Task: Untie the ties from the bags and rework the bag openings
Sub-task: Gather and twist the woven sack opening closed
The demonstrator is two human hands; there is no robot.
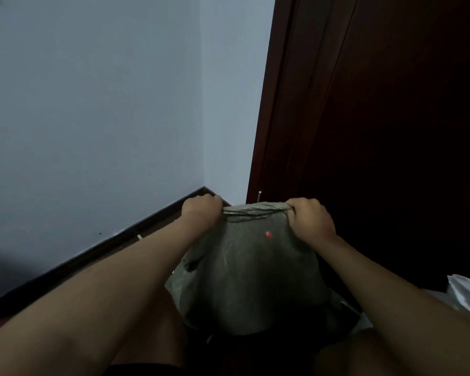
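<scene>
At centre frame, the gathered top edge of a grey-green bag is gripped at both ends: the left hand is curled round it at ten o'clock, the right hand at two o'clock. No tie can be made out. Soft, thin, probably light material is suggested; the bunched rim seems best held. A white bag is seen at four o'clock, a dark door at one.

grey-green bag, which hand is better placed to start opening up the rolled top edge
Neither clearly: left hand and right hand each grip one end of the grey-green bag top. Slightly the right, whose fingers visibly curl over the bunched rim.
</scene>
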